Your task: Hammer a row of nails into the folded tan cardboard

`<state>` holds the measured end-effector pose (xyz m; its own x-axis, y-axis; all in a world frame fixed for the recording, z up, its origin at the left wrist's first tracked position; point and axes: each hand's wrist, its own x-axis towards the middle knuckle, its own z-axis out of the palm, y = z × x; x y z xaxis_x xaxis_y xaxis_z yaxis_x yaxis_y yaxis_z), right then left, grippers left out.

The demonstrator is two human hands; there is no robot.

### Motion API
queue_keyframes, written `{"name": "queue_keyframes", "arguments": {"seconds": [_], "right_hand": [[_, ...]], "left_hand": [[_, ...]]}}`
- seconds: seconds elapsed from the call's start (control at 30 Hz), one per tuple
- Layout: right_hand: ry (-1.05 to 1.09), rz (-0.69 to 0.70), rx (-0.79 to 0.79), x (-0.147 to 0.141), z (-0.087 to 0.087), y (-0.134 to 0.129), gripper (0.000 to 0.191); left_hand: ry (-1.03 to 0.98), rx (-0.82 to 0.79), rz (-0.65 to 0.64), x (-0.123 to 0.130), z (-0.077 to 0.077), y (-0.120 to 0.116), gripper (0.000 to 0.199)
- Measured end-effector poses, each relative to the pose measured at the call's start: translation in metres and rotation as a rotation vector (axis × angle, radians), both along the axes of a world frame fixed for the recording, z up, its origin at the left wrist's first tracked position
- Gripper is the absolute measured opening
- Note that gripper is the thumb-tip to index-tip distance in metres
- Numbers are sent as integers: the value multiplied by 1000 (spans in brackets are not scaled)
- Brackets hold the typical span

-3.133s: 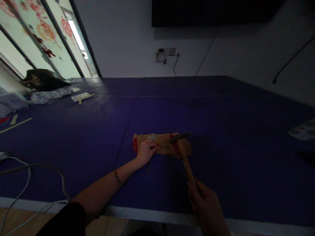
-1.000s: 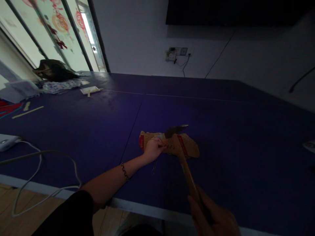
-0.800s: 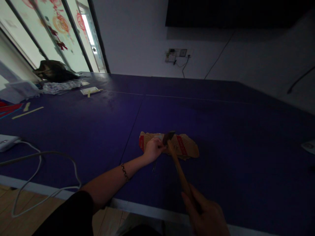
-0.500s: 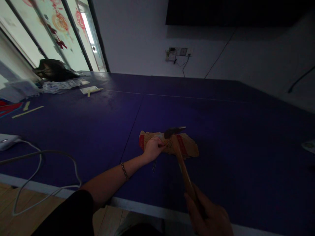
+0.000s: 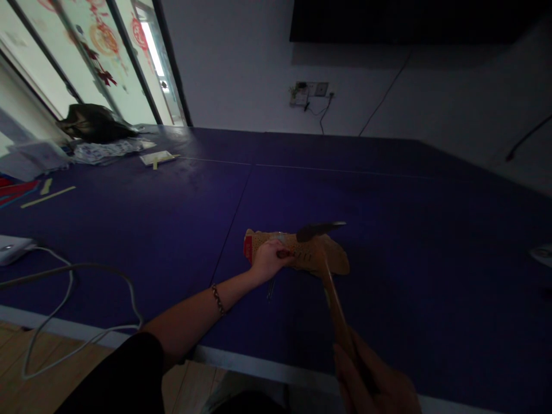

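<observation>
My right hand (image 5: 375, 376) is closed around the wooden handle of a hammer (image 5: 336, 305). The hammer's dark metal head is over the right part of a long tan piece (image 5: 334, 256) on the purple table; whether they touch, I cannot tell. That piece has rounded ends, small dark marks and a red patch on the left. My left hand (image 5: 271, 260) rests on its left half with fingers pinched together; what they hold, if anything, is hidden. Thin metal pieces (image 5: 270, 289) lie just below my left wrist.
The purple table (image 5: 172, 230) has a seam running through it. At left are a white device (image 5: 15, 248) with looping cables, yellow strips (image 5: 47, 196) and a red item (image 5: 15, 190). A dark bag (image 5: 97, 122) sits at the back left. Wall sockets (image 5: 313, 92) have cords.
The hammer and my right hand have shifted to the right, uncovering more of the tan piece's middle. My left hand stays in nearly the same place.
</observation>
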<state>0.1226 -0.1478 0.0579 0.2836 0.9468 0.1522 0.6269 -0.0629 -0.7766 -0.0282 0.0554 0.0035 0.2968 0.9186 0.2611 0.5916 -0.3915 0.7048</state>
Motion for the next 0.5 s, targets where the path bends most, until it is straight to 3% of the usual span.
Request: {"name": "queue_keyframes", "arguments": {"seconds": [0.27,0.5], "right_hand": [[-13,104,-68,10,-4,5,48],[-32,64,46,-6,-18,12,53]], "left_hand": [[-1,0,3,0,0,1,7],[10,-6,10,0,0,1,10]]}}
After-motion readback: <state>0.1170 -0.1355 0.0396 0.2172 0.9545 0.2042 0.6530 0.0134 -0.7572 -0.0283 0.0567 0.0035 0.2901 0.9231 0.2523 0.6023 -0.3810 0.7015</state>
